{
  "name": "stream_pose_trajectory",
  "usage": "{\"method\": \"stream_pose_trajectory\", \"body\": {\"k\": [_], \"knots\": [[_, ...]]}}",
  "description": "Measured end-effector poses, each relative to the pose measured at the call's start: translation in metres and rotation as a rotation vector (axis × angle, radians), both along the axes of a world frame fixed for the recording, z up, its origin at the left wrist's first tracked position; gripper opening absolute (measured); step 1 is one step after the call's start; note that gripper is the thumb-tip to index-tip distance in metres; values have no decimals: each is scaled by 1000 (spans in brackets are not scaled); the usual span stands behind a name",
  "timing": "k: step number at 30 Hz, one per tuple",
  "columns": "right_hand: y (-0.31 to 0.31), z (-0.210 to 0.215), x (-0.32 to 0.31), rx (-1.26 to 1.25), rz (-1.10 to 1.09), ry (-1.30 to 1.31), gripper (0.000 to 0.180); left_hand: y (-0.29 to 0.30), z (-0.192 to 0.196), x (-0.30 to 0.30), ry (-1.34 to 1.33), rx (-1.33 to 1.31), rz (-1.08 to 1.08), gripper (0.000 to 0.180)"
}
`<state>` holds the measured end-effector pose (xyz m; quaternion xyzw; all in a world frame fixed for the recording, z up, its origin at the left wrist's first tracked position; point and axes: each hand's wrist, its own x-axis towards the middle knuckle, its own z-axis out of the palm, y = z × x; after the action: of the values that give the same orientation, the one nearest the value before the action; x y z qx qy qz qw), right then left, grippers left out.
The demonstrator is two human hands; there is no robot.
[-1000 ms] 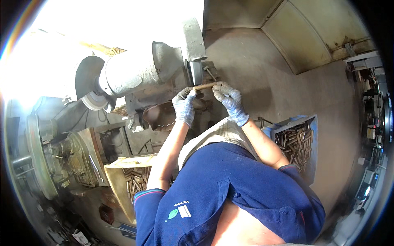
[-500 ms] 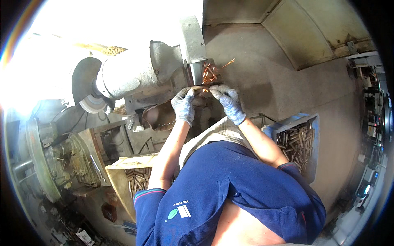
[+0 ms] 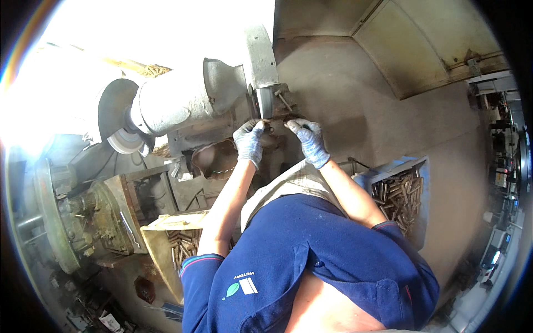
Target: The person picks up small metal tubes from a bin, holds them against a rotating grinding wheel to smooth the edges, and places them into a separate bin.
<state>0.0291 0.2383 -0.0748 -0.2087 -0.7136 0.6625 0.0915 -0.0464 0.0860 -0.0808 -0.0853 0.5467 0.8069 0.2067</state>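
Note:
Both my hands wear grey-blue work gloves and are up at the right wheel of a grey bench grinder [image 3: 180,102]. Between them is a thin, dark metal piece [image 3: 278,117], lying roughly crosswise just below the edge of the grinding wheel [image 3: 265,104]. My left hand [image 3: 248,143] pinches its left end, close under the wheel. The right end is between the closed fingertips of my right hand [image 3: 311,143]. A small bright spot shows by the left fingertips. The exact shape of the piece is too small and dark to make out.
A blue crate [image 3: 425,194] of short metal rods stands at my right. At my left is a yellowish box [image 3: 157,252] with similar rods. The grinder's second, white wheel [image 3: 126,142] is at the left, above a green machine [image 3: 53,216]. Yellowed panels [image 3: 411,50] stand far right.
The orange sparks flying right of the wheel have gone, leaving one small bright spot. My hands stay almost where they were, still holding the metal piece. The view has shifted slightly.

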Motion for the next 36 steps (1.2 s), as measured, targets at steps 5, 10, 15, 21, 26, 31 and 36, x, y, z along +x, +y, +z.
{"method": "stream_pose_trajectory", "body": {"k": [5, 10, 15, 21, 26, 31, 36], "knots": [[0, -12, -6, 47, -57, 76, 30, 0, -19, -7, -22, 29, -17, 8], [-27, -10, -18, -90, -22, 93, 27, -26, -21, -17, -59, -16, 45, 10], [-40, -15, -24, -257, 36, 100, 25, -44, 4, -18, -91, -73, 39, 8], [-38, 5, -4, -164, 166, 233, 30, -57, 31, 0, 62, -5, 17, 6], [-29, 37, 24, 279, 279, 506, 46, -73, 51, 23, 193, -106, -129, 14], [-28, 74, 41, 360, 293, 453, 53, -76, 64, 29, 159, -43, -166, 16], [-28, 81, 46, 424, 307, 530, 52, -77, 70, 28, -20, 40, -162, 15]]}}
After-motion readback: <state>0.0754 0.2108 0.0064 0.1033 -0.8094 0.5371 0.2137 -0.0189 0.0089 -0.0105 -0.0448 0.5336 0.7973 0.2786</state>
